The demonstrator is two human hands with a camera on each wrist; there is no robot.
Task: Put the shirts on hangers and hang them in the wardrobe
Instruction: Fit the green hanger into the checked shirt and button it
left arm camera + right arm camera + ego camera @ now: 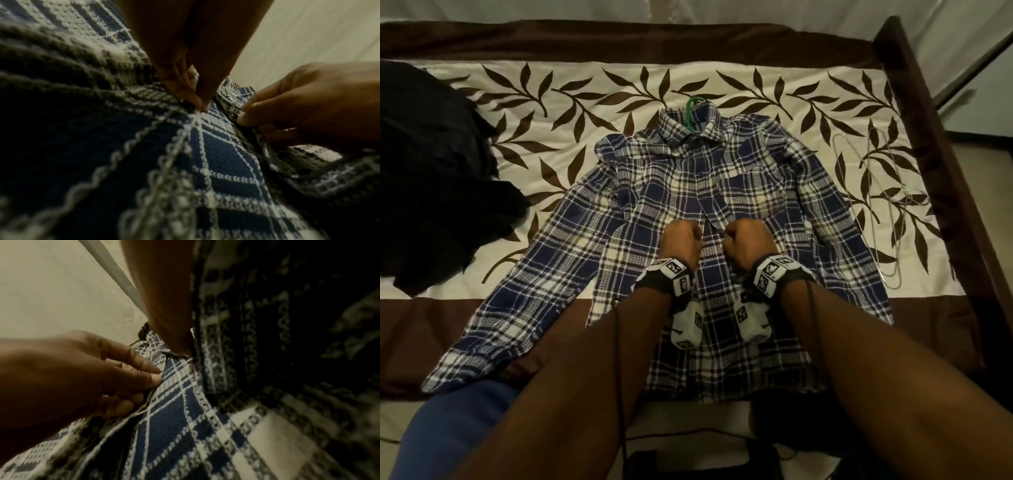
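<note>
Both hands (681,240) (746,241) apparently pinch the plaid shirt (774,185) placket edges

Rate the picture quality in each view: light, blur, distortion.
Head view: dim, warm light, mostly sharp; wide-angle bend at the edges; plaid shirt and green hanger readable. Left wrist view: dark, near cloth blurred, left hand pinching the shirt edge fairly sharp. Right wrist view: right side nearly black and smeared; right hand soft.

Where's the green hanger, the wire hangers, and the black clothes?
green hanger (691,113), head view, its hook above the collar.
wire hangers (886,205), head view, crossing wires.
black clothes (431,178), head view, middle of the pile.
</note>
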